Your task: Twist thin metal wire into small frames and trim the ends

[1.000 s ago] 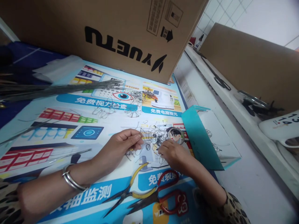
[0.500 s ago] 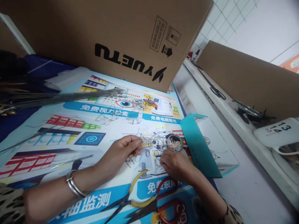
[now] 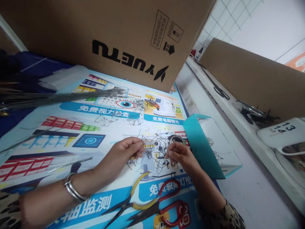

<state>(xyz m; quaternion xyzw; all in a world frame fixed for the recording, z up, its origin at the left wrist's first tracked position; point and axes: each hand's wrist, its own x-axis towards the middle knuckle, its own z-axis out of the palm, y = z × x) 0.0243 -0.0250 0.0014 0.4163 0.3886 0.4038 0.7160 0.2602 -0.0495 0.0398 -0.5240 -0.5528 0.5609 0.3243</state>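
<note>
My left hand [image 3: 127, 149] is closed in a pinch, with a thin wire at its fingertips, over the printed sheet. To its right lies a tangle of bent wire pieces [image 3: 156, 151], some curled into loops. My right hand [image 3: 182, 156] hovers at the right side of this tangle, thumb and fingers pressed together; whatever they hold is too small to make out. Just behind that hand sits a round roll of tape [image 3: 177, 139], partly covered. Nearer me are yellow-handled pliers [image 3: 137, 187] and red-handled scissors [image 3: 145, 213].
A teal box [image 3: 199, 144] with wire pieces inside stands open at the right. Behind rises a large cardboard box [image 3: 133, 28]. A bundle of long grey wires [image 3: 95, 95] lies at the left. A white mug [image 3: 274, 135] stands on the ledge [image 3: 250, 140] at right.
My right hand has lifted slightly and moved back off the wire tangle, now covering part of the tape roll. My left hand keeps its pinch nearly in place. The view has shifted slightly.
</note>
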